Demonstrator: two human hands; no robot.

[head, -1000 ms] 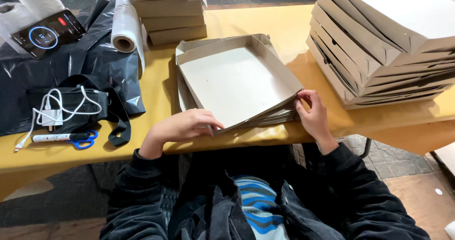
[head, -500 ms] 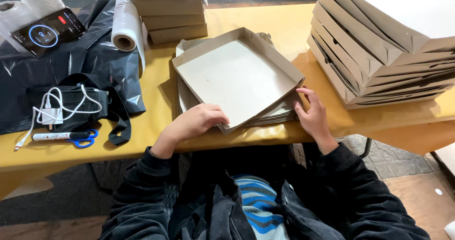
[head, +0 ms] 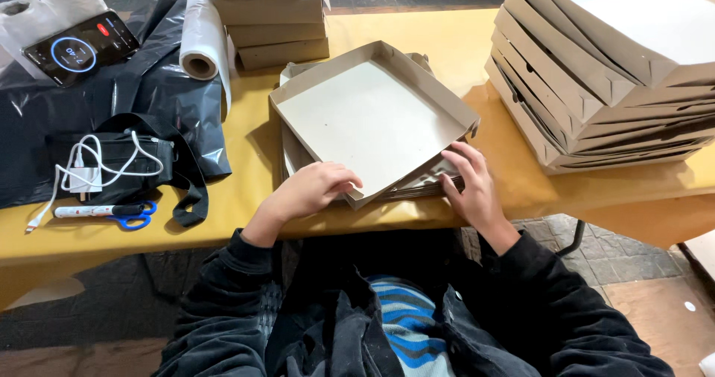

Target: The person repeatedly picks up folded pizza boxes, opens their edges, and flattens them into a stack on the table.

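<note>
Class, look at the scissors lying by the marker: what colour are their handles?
Blue. The scissors show in the head view, at the table's left edge beside the marker.

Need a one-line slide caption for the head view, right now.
Left hand and right hand grip the near edge of a half-folded cardboard tray on a yellow table.
</note>
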